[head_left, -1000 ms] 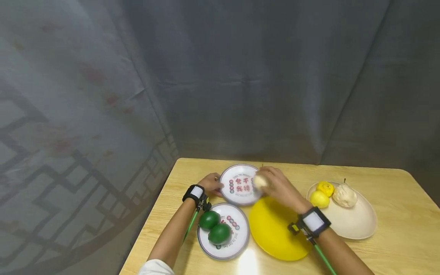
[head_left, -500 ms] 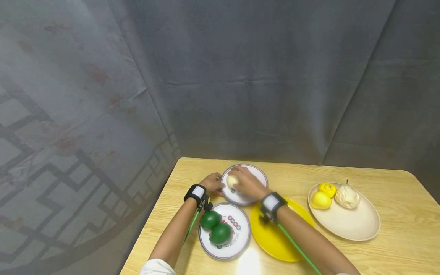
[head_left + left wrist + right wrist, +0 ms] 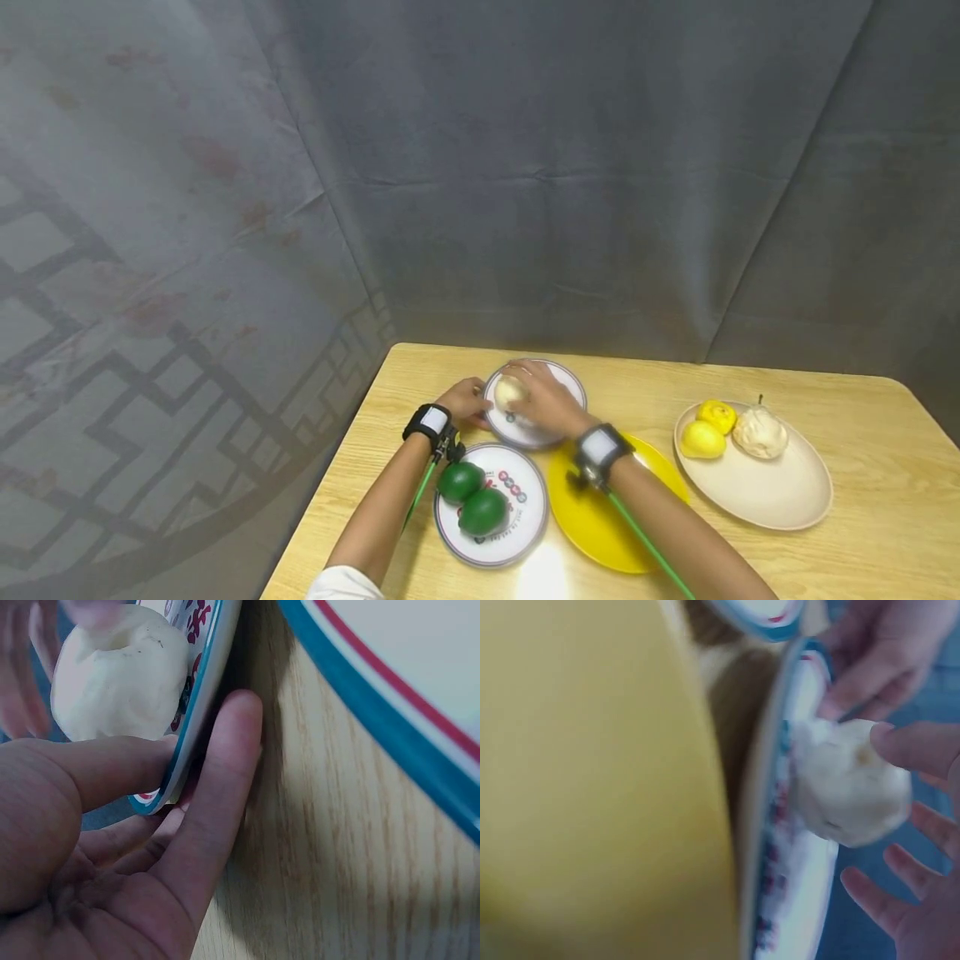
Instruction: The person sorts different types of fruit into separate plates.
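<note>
In the head view, my left hand (image 3: 463,400) grips the left rim of the far small plate (image 3: 567,380), white with printed red characters. Its thumb lies over the rim and its fingers lie beneath, as the left wrist view shows. A cream-white, lumpy round fruit (image 3: 859,780), dimpled on top, sits on that plate near the left hand. My right hand (image 3: 546,402) is over the plate beside the fruit. In the right wrist view its thumb tip is at the fruit's top, while its spread fingers (image 3: 874,900) stand apart from the fruit.
Nearer stands a matching plate (image 3: 528,533) bearing two dark green fruits (image 3: 483,511). A yellow plate (image 3: 600,542) lies under the right wrist. At right, a cream oval dish (image 3: 783,504) holds a lemon (image 3: 702,440), a yellow lumpy piece (image 3: 717,415) and another whitish stemmed fruit (image 3: 761,432).
My right hand has carried the cream-white fruit leftward onto the far plate, and its fingers have spread away from it. The left hand has kept its grip on the rim.
</note>
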A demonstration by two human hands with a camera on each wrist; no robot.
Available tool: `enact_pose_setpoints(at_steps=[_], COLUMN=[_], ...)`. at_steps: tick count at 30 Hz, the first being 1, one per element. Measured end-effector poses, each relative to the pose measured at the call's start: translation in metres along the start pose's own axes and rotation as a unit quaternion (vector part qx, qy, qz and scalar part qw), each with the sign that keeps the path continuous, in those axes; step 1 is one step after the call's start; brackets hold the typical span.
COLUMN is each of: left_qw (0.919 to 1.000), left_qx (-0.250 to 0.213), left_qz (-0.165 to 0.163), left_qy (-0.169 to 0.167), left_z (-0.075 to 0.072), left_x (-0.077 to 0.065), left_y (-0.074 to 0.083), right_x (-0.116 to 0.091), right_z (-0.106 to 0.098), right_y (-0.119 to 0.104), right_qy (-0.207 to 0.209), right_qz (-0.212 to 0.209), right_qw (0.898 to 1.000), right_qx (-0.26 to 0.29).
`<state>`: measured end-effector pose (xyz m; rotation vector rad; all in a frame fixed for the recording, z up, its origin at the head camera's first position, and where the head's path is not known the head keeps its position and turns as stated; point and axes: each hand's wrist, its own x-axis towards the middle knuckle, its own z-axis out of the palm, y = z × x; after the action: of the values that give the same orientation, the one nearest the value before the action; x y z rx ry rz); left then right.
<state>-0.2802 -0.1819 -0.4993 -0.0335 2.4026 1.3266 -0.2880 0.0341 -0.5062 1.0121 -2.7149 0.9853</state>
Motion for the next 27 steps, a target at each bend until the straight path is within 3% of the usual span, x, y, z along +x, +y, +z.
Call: enact_pose_setpoints(at_steps=[8,13,17,21,27], left_qw=[1.0000,0.9999,0.9999,0.9999,0.9999], left_qx=[-0.004,-0.012,-0.015,-0.015,-0.012], left_qz=[0.002,-0.002,-0.004,0.000,0.000], left_qy=[0.001,-0.004,-0.004,-0.008,-0.008], left_z=[0.000,0.000,0.000,0.002,0.003], left_x=[-0.003,0.000,-0.001,-0.002,-0.002], left_y=[0.003,0.003,0.005,0.007,0.008], right_x=[-0.057,-0.107,-0.150,-0.197,-0.250], right_z=[-0.050,-0.094,-0.130,-0.157,-0.168], right_y=[0.001,0.018,0.042,0.075,0.122], right_qy=[0.058,0.126,0.163,0.167,0.146], right_qz=[0.021,0.006,0.019,0.056,0.106], right_qw=[0.998,0.991,0.981,0.974,0.971], right_qx=[0.016,-0.039,-0.106,-0.146,-0.155])
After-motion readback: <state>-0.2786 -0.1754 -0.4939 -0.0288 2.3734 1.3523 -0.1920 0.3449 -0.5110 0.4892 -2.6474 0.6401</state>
